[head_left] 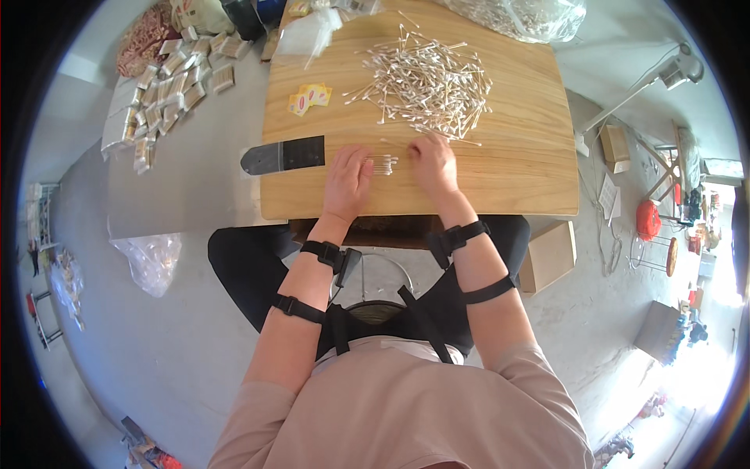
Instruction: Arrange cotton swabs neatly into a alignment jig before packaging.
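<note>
On the wooden tabletop (516, 184), the left hand (349, 176) is closed around a small row of cotton swabs (383, 165), whose white tips stick out to the right of the thumb; the other ends are hidden by the fingers. The right hand (434, 162) rests just below the large loose pile of swabs (430, 82) with its fingers bent, and whether they pinch anything cannot be told. Past the pile, at the far right corner, sits a big clear plastic bag (539, 19) holding many more pale swabs. Near the far left corner lie flat clear bags (303, 37), and nearer the person a few yellow cards (312, 97). A black and grey strip (283, 155) bridges the wooden surface and the grey table (203, 184) beside it. That grey table carries a heap of small clear packets (176, 86), each filled with a neat bundle of swabs. Below its near edge hangs a crumpled clear bag (155, 262), its contents unclear. An open cardboard box (549, 258) stands right of the person's leg.
</note>
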Motion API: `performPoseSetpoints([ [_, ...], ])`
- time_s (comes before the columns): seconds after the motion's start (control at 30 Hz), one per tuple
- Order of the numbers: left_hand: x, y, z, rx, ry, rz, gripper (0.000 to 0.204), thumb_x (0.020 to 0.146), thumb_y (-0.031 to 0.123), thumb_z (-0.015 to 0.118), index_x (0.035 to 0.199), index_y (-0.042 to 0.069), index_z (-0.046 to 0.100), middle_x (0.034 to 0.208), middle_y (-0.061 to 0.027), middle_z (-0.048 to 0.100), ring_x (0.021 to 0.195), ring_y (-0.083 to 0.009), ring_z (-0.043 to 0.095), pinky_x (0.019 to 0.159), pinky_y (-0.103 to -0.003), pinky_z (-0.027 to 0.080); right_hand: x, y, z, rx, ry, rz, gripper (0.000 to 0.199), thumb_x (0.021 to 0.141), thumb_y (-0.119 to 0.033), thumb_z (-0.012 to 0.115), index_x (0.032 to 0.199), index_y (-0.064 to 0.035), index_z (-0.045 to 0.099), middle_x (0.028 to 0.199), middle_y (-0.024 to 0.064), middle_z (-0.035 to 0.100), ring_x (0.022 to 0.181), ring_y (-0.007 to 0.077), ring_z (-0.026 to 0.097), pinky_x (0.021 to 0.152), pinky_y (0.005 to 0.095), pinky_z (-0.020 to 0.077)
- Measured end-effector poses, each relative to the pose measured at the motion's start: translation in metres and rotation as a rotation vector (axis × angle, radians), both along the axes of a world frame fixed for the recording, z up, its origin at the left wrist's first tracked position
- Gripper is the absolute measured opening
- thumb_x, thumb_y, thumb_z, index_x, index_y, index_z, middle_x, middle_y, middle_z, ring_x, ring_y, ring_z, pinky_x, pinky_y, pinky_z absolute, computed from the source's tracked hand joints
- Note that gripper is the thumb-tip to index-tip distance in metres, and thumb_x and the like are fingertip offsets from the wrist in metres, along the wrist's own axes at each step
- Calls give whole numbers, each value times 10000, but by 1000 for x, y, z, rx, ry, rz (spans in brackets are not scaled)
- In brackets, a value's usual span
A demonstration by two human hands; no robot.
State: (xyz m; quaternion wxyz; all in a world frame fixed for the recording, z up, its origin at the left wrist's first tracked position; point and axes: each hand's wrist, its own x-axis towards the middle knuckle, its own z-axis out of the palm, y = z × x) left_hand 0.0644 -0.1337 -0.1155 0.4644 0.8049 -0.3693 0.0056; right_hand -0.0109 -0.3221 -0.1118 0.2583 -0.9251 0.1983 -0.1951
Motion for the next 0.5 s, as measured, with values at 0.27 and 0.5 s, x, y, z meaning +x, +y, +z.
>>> performPoseSetpoints([
  [0.27, 1, -6, -2, 46, -171, 25, 301, 984, 239, 540, 1171, 20, 628, 1191, -159, 618, 1173, -356, 549, 1056, -482, 389, -1, -9, 9, 50, -69, -107, 54, 816, -106, 683, 866, -88, 693, 927, 102, 636, 949, 327, 607, 824, 435, 509],
  [0.5, 0, -5, 2, -12, -105, 7, 200, 961, 196, 574, 1014, 18, 648, 1103, -156, 617, 1111, -357, 566, 1055, -476, 394, -10, -32, 6, -118, 38, -112, 91, 807, -127, 705, 895, -109, 691, 932, 91, 617, 958, 314, 601, 823, 429, 508],
])
